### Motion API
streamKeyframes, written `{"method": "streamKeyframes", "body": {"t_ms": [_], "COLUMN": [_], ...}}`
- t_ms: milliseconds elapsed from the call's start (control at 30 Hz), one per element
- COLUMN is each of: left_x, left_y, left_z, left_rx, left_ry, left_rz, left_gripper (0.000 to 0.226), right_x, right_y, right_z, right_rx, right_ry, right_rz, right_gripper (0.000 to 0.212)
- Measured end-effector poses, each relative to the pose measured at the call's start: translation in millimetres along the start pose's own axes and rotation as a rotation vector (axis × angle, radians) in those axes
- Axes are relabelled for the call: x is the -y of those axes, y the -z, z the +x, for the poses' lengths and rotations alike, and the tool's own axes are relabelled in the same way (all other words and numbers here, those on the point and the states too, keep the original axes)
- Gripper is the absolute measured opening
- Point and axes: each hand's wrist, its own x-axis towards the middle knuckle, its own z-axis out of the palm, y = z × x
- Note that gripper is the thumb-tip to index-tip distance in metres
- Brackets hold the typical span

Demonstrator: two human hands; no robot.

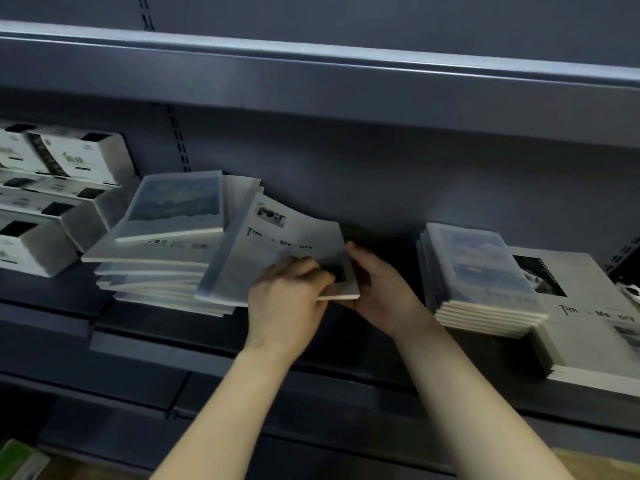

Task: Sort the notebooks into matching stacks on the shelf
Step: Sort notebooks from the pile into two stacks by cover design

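A white notebook printed "Time Memory" (277, 244) leans tilted against the messy left pile of notebooks (156, 271). My left hand (287, 299) pinches its near right corner from above, and my right hand (377, 292) grips the same corner from the right and below. A smaller notebook with a blue sky photo (176, 206) lies on top of that left pile. On the right of the dark shelf (242, 355), a neat stack of blue-photo notebooks (481, 278) rests partly on a stack of larger "Time Memory" notebooks (588, 327).
White boxes with green print (59, 188) are piled at the far left of the same shelf. An upper shelf (311, 81) overhangs the work area. A bare gap of shelf (384, 237) lies between the left pile and the right stacks.
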Motion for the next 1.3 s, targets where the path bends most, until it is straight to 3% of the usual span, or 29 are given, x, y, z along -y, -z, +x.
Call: {"method": "streamKeyframes", "body": {"t_ms": [167,300,600,767,1000,1167,1300], "left_x": [-10,-16,-15,-21,-41,-54,-61], "left_y": [-12,-20,-31,-47,-80,-109,-121], "left_z": [-5,-5,-6,-9,-17,-23,-22], "left_rx": [-0.017,0.025,0.111,0.171,0.364,0.546,0.593], "left_ry": [-0.120,-0.157,-0.101,-0.078,-0.016,0.052,0.082], "left_rz": [-0.028,-0.056,-0.098,-0.154,-0.149,-0.070,-0.032], "left_gripper": [0.018,0.023,0.058,0.075,0.076,0.087,0.090], "right_x": [-7,-5,33,60,95,112,120], "right_y": [13,26,49,77,140,182,210], "right_z": [3,-2,-32,-64,-121,-160,-181], "right_rx": [-0.161,-0.223,-0.298,-0.454,-0.638,-0.716,-0.810], "right_ry": [0.057,0.210,0.343,0.363,0.395,0.328,0.269], "right_rz": [-0.048,-0.169,-0.366,-0.408,-0.469,-0.472,-0.496], "right_gripper": [0.046,0.047,0.046,0.043,0.033,0.035,0.040]}}
